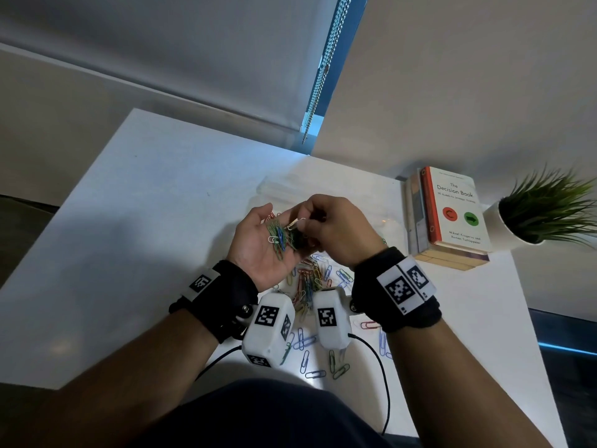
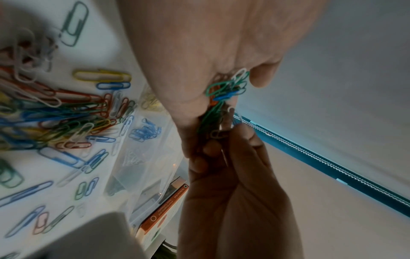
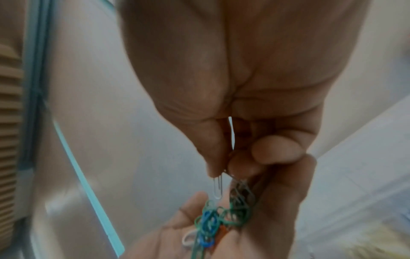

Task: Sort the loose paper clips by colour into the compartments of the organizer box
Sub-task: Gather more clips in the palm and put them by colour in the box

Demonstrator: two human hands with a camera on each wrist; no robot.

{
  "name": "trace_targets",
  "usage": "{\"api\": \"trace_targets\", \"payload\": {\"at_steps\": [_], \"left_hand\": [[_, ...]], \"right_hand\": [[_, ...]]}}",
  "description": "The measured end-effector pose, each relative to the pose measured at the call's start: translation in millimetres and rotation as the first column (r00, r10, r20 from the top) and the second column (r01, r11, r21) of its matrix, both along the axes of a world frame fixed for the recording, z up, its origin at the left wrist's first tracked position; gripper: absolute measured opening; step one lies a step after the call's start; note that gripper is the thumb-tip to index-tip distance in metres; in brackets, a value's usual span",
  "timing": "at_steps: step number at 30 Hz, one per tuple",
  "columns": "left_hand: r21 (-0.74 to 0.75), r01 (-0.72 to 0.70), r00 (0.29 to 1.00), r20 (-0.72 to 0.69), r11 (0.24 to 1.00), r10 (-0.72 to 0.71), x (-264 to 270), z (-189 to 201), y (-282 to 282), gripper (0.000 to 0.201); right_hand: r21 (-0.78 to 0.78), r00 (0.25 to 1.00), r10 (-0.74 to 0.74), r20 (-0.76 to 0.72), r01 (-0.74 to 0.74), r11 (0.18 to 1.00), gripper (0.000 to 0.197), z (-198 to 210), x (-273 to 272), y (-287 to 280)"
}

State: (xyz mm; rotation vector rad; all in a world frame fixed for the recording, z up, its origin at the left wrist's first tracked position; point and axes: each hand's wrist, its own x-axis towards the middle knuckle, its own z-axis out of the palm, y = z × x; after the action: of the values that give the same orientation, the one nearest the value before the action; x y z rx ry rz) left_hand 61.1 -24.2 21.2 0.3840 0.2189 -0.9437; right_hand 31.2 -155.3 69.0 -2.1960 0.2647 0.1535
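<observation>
My left hand [image 1: 258, 245] is held palm up above the table and cups a bunch of paper clips [image 1: 278, 237], mostly green with some blue, white and red. My right hand [image 1: 326, 227] is over that palm, and its thumb and forefinger pinch one white clip [image 1: 299, 222] just above the bunch. The right wrist view shows this white clip [image 3: 218, 188] hanging from the fingertips [image 3: 213, 168] over the bunch [image 3: 213, 220]. The clear organizer box [image 1: 277, 186] lies behind both hands; blue clips [image 2: 145, 131] sit in one compartment. A loose pile of mixed clips [image 1: 310, 276] lies under my wrists.
More clips [image 1: 307, 354] are scattered near the table's front edge. A stack of books [image 1: 452, 215] and a potted plant [image 1: 549, 211] stand at the right. The white table [image 1: 155, 221] stretches out to the left.
</observation>
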Motion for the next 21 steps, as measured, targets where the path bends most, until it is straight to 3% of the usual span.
{"api": "trace_targets", "payload": {"at_steps": [3, 11, 15, 18, 21], "left_hand": [[0.021, 0.002, 1.000, 0.005, 1.000, -0.002, 0.4, 0.1, -0.5, 0.059], [0.103, -0.037, 0.999, -0.004, 0.994, 0.037, 7.3, -8.9, -2.1, 0.052], [0.103, -0.062, 0.998, -0.006, 0.993, 0.063, 10.1, -12.4, -1.4, 0.050], [0.091, -0.059, 0.998, -0.008, 0.994, 0.060, 10.4, -13.7, -2.7, 0.051], [0.083, -0.052, 0.999, -0.008, 0.995, 0.052, 9.8, -13.6, -4.0, 0.051]], "right_hand": [[0.181, 0.999, -0.050, 0.002, 0.049, 0.982, 0.020, 4.8, -4.1, -4.4], [0.406, 0.943, -0.324, 0.076, 0.267, 0.874, 0.015, 12.6, -10.8, -36.6], [0.239, 0.911, -0.399, 0.102, 0.367, 0.899, 0.011, 1.0, -12.2, -63.8], [-0.019, 0.901, -0.427, 0.081, 0.430, 0.903, 0.011, -15.7, -13.7, -80.8], [-0.273, 0.923, -0.385, 0.000, 0.371, 0.888, 0.013, -30.5, -14.4, -86.9]]}}
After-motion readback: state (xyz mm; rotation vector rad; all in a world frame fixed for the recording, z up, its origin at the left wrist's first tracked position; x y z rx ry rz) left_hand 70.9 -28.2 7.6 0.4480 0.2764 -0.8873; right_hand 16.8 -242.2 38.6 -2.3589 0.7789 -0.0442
